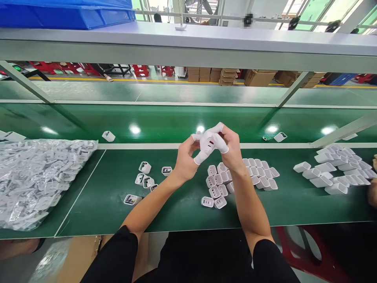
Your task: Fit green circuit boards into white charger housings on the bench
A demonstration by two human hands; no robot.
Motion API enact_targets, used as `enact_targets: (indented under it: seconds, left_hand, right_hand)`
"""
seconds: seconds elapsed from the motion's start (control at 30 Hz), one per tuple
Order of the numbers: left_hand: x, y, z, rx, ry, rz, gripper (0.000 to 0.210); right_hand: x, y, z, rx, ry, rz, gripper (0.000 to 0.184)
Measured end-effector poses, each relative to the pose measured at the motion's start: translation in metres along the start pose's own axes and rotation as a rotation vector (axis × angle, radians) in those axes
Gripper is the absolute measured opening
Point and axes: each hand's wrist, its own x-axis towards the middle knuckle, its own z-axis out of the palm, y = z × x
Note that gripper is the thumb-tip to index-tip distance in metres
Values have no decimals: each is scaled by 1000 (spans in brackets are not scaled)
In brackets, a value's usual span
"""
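Observation:
A white charger housing (210, 144) with small slots in its face is held up over the near edge of the green belt. My left hand (187, 156) grips it from the left and my right hand (231, 147) from the right, white finger cots on the fingertips of both. The fingers hide much of the housing. Below my hands stand rows of white housings with slots (215, 192), partly behind my right forearm. Left of my left forearm lie several white housings with open ends (145, 167), dark and metal parts showing inside.
A clear bag of white parts (44, 181) lies at left. More white housings (335, 173) stand at right, near another person's hand (373, 192). A shelf (188, 41) crosses ahead, bearing a blue bin (70, 15); slanted posts (296, 88) support it. A green board (267, 138) lies on the belt.

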Motion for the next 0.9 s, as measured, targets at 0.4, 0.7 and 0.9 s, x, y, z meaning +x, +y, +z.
enact_targets:
  seconds: [0.4,0.7,0.9]
  left_hand:
    - [14,18,-25,-157,-54,-114,55]
    - [62,-19,-111,480,130,-67,63]
    - [101,-88,-167,1119,21,-261,47]
  right_hand:
    - [-3,5,9,-146,73,-178,40]
    - [-6,-22,-25,-219,273,-339,57]
    - [-25,-60,-32,-245,399,-525,55]
